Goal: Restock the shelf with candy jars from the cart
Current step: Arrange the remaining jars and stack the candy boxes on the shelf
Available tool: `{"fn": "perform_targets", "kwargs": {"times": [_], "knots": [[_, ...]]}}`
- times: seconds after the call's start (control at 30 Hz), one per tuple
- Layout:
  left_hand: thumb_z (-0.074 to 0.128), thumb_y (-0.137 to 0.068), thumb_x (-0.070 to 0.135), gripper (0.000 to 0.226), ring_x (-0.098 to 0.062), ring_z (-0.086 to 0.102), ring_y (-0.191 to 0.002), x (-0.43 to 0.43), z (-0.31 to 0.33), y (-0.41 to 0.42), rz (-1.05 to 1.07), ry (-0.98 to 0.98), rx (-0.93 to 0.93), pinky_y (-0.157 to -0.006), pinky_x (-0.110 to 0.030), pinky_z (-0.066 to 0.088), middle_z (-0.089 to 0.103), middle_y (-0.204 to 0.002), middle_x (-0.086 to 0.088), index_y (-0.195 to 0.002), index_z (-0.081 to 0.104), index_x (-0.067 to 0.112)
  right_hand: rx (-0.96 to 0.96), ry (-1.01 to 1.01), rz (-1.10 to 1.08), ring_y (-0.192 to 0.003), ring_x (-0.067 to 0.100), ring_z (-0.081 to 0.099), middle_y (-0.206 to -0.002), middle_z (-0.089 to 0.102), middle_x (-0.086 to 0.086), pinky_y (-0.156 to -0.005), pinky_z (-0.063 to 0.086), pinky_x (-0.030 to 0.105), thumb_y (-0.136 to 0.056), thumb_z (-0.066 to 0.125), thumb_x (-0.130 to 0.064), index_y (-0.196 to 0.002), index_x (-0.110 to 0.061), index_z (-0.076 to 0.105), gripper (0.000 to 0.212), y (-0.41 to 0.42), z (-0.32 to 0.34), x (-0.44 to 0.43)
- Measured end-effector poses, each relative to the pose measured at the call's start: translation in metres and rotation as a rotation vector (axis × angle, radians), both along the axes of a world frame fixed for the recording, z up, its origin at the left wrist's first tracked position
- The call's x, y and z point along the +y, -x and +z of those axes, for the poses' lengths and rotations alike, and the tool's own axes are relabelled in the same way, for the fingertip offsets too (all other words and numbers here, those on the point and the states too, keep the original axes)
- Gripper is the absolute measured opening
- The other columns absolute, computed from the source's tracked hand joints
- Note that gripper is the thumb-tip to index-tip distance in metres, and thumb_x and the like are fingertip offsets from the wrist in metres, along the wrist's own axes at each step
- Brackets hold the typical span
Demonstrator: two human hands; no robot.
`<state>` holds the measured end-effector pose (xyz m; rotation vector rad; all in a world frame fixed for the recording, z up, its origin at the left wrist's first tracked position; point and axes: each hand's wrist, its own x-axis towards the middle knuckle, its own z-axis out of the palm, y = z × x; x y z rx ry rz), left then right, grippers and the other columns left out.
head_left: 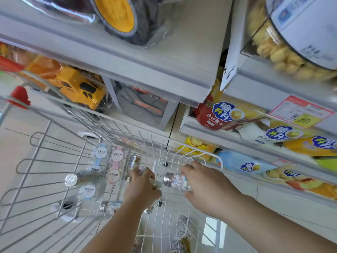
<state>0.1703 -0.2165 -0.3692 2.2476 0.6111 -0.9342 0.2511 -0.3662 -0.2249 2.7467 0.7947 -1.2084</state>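
Observation:
Both my hands reach down into a white wire cart (60, 150). My right hand (204, 187) grips a clear candy jar (177, 181) with a silver lid and pastel sweets, held on its side. My left hand (142, 187) is curled round another jar (156, 185) lying in the cart, mostly hidden under the fingers. Several more candy jars lie in the basket to the left, one with a silver lid (73, 178), others with round pink and blue labels (116, 156).
Grey shelves (145, 73) rise ahead. Yellow toy trucks (80, 88) sit on the left shelves. Snack bags (222, 114) and a big tub of yellow snacks (284, 52) fill the right shelves, with a price tag (299, 112) on the rail. The cart's red handle (20, 95) is at far left.

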Motion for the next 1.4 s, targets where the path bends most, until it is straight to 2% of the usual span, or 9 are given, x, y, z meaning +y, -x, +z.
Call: {"fn": "perform_targets", "kwargs": {"times": [0.13,0.23,0.4,0.5,0.7,0.77,0.87,1.17,1.4], "knots": [[0.075,-0.072,0.046,0.041,-0.015,0.058,-0.089,0.014,0.057,0.007,0.07,0.172,-0.02,-0.078,-0.027,0.053,0.053,-0.114,-0.001,-0.1,0.052,0.027,0.146,-0.164,-0.254,-0.108,0.013,0.058,-0.12,0.055,-0.009,-0.086,0.046,0.026,-0.085,0.066,-0.035,-0.126,-0.031,0.051,0.044,0.003,0.053,-0.02],[0.08,-0.06,0.055,0.052,-0.01,0.062,-0.071,0.02,0.115,0.006,0.171,0.336,-0.059,-0.06,-0.023,0.053,0.069,-0.094,0.002,-0.096,0.055,0.027,0.218,-0.29,-0.443,-0.105,0.005,0.058,-0.119,0.059,-0.013,-0.088,0.047,0.023,-0.084,0.072,-0.037,-0.128,-0.03,0.053,0.049,0.009,0.111,-0.033],[0.085,-0.07,0.029,0.049,-0.014,0.058,-0.07,0.018,0.279,-0.004,0.391,0.695,-0.172,-0.054,-0.024,0.039,0.072,-0.095,-0.016,-0.107,0.056,0.017,0.166,-0.561,-0.727,-0.101,-0.004,0.061,-0.11,0.065,-0.021,-0.093,0.048,0.019,-0.085,0.076,-0.034,-0.116,-0.039,0.057,0.037,0.027,0.23,-0.057],[0.079,-0.081,0.018,0.032,-0.003,0.057,-0.057,0.01,0.373,-0.01,0.447,0.838,-0.28,-0.063,-0.029,0.038,0.07,-0.07,0.004,-0.1,0.053,0.018,0.133,-0.817,-0.851,-0.105,0.0,0.064,-0.111,0.071,-0.015,-0.092,0.05,0.025,-0.088,0.074,-0.022,-0.118,-0.027,0.063,0.033,0.036,0.293,-0.073],[0.09,-0.061,0.037,0.032,-0.018,0.055,-0.075,-0.02,0.502,-0.025,0.516,1.038,-0.412,-0.059,-0.026,0.041,0.067,-0.084,-0.003,-0.074,0.061,0.034,0.181,-1.289,-1.176,-0.071,0.007,0.068,-0.08,0.07,-0.004,-0.069,0.052,0.024,-0.084,0.07,-0.01,-0.097,-0.014,0.066,0.014,0.032,0.378,-0.108],[0.079,-0.075,0.035,0.023,-0.019,0.056,-0.071,-0.034,0.527,-0.033,0.529,1.051,-0.446,-0.05,-0.023,0.043,0.063,-0.088,-0.007,-0.083,0.059,0.028,0.255,-1.486,-1.321,-0.067,0.018,0.065,-0.079,0.063,0.008,-0.064,0.057,0.031,-0.074,0.077,-0.02,-0.09,-0.009,0.064,0.024,0.019,0.399,-0.121],[0.061,-0.095,0.022,0.005,-0.018,0.06,-0.073,-0.056,0.554,-0.045,0.592,1.102,-0.494,-0.054,-0.022,0.046,0.059,-0.093,-0.006,-0.095,0.056,0.02,0.343,-1.656,-1.399,-0.078,0.026,0.063,-0.091,0.066,0.015,-0.065,0.057,0.036,-0.095,0.048,-0.016,-0.105,-0.005,0.062,0.02,-0.005,0.426,-0.136],[0.074,-0.071,0.039,0.052,-0.019,0.062,-0.081,-0.103,0.605,-0.083,0.971,1.406,-0.455,-0.062,-0.022,0.048,0.069,-0.104,-0.009,-0.116,0.066,0.014,0.176,-1.602,-1.155,-0.096,0.024,0.069,-0.105,0.07,0.012,-0.088,0.056,0.037,-0.084,0.073,-0.016,-0.111,-0.004,0.063,0.03,-0.071,0.447,-0.131],[0.074,-0.071,0.041,0.05,-0.018,0.061,-0.081,-0.101,0.617,-0.096,1.085,1.497,-0.51,-0.072,-0.022,0.043,0.07,-0.096,-0.008,-0.11,0.066,0.01,-0.435,-1.194,-0.858,-0.11,0.007,0.06,-0.121,0.064,-0.009,-0.092,0.048,0.026,-0.09,0.07,-0.023,-0.135,-0.023,0.053,0.049,-0.107,0.437,-0.121]]}}
